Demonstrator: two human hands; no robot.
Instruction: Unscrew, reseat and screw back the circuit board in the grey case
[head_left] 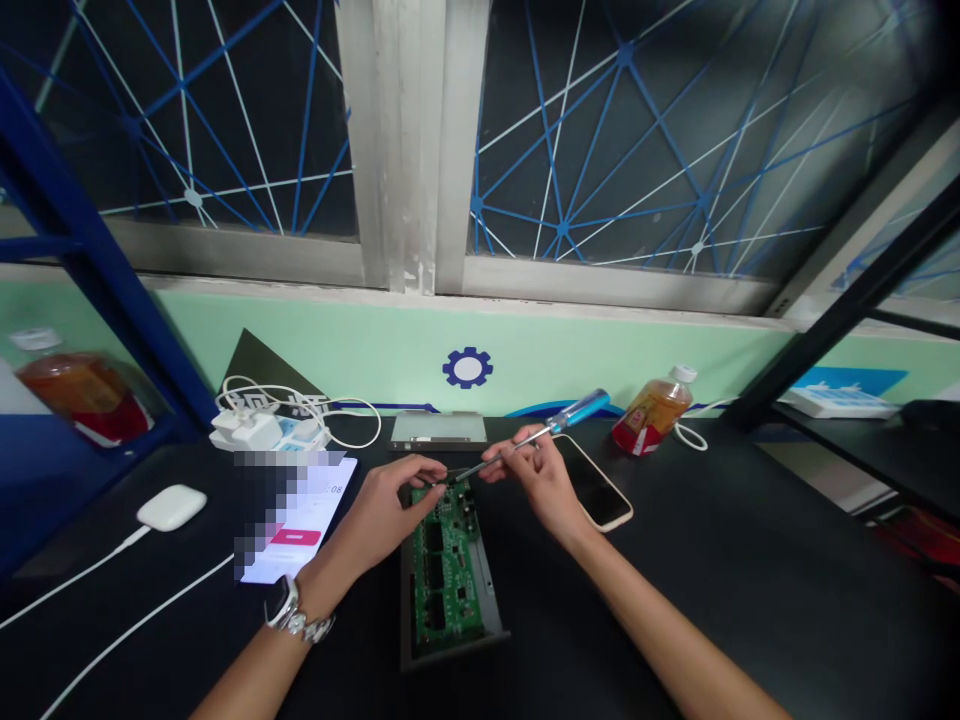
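Observation:
A green circuit board (448, 570) lies in a shallow metal tray-like housing (491, 598) on the dark table. My right hand (536, 475) is closed around the shaft of a screwdriver (574, 412) with a clear blue handle, tilted up to the right. Its shaft slopes down to the board's far end. At that same end is my left hand (397, 500), with thumb and fingers bent together near the screwdriver tip. Whatever those fingers pinch, if anything, is too small to make out. A watch (283, 603) and a bracelet are on my left wrist.
Behind the board rests a flat metal cover (439, 430). A lit phone (304, 530), a white earbud case (172, 507) and a power strip (255, 430) with cables are left. To the right are a dark-screened phone (596, 485) and a drink bottle (652, 412).

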